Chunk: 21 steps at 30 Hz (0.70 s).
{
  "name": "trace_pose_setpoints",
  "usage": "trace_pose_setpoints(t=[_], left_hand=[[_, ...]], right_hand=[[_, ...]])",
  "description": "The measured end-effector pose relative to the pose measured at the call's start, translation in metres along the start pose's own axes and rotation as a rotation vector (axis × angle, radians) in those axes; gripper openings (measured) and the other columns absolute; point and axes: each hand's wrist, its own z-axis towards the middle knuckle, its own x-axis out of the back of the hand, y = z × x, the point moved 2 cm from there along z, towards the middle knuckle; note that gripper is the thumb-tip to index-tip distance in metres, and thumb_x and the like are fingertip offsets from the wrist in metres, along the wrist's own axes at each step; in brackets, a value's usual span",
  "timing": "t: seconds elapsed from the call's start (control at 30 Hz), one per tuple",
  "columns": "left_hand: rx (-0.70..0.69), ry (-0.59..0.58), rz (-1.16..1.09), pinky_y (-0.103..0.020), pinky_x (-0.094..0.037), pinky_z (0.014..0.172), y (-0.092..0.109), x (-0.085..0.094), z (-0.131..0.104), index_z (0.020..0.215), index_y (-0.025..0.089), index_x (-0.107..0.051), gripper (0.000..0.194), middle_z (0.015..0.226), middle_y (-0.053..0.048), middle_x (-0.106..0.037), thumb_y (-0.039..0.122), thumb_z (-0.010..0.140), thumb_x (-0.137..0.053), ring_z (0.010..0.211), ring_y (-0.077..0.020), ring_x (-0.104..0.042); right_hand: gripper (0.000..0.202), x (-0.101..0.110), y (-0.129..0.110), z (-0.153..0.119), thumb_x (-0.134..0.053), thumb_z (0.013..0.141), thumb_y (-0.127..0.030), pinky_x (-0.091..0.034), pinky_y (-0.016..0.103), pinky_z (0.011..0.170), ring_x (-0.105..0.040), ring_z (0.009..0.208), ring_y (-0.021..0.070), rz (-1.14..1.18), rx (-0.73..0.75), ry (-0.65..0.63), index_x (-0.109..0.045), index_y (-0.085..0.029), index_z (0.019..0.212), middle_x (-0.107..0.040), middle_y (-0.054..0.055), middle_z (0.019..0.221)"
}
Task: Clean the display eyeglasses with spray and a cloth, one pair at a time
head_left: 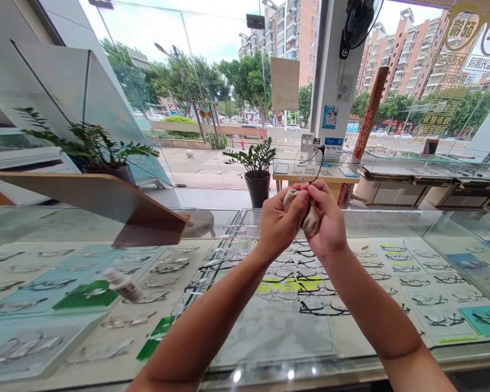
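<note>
Just right of the frame's centre, the fingers of the left hand and right hand are clamped together on a bunched pale cloth, dark-rimmed eyeglasses jutting above, so wiping seems under way, its completion unclear.

free air around fingers, glass counter below, bottle and board left

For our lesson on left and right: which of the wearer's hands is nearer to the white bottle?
Left. The left hand is above and to the right of the white bottle in the picture; the right hand is farther right.
</note>
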Motion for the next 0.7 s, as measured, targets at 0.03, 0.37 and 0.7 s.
trace_pose_setpoints(t=[0.03, 0.37, 0.7], left_hand=[[0.001, 0.000, 0.009, -0.021, -0.053, 0.067, 0.001, 0.000, 0.000, 0.091, 0.016, -0.080, 0.047, 0.085, -0.003, -0.076, 0.062, 0.079, -0.082, 0.074, -0.0117, -0.063], [0.003, -0.120, 0.160, -0.029, -0.054, 0.077, 0.014, 0.000, 0.002, 0.089, 0.017, -0.079, 0.058, 0.074, -0.004, -0.071, 0.073, 0.084, -0.069, 0.078, -0.0176, -0.064], [0.149, -0.359, 0.063, -0.025, -0.033, 0.054, 0.015, 0.007, 0.010, 0.069, 0.017, -0.061, 0.057, 0.064, 0.002, -0.050, 0.071, 0.082, -0.073, 0.058, -0.0098, -0.039]], right_hand=[[0.011, 0.000, -0.001, 0.000, -0.072, 0.079, -0.023, -0.064, 0.032, 0.090, -0.073, 0.085, 0.0156, 0.003, -0.003, 0.000, -0.061, -0.025, 0.077, -0.074, -0.003, 0.078], [0.009, 0.005, -0.009, 0.004, -0.072, 0.077, -0.026, -0.061, 0.032, 0.084, -0.070, 0.083, 0.0157, -0.035, -0.035, -0.030, -0.063, -0.023, 0.076, -0.073, 0.000, 0.083], [0.008, 0.009, -0.013, 0.007, -0.071, 0.077, -0.024, -0.056, 0.025, 0.076, -0.065, 0.078, 0.0124, -0.048, -0.024, -0.002, -0.064, -0.021, 0.073, -0.072, 0.001, 0.082]])
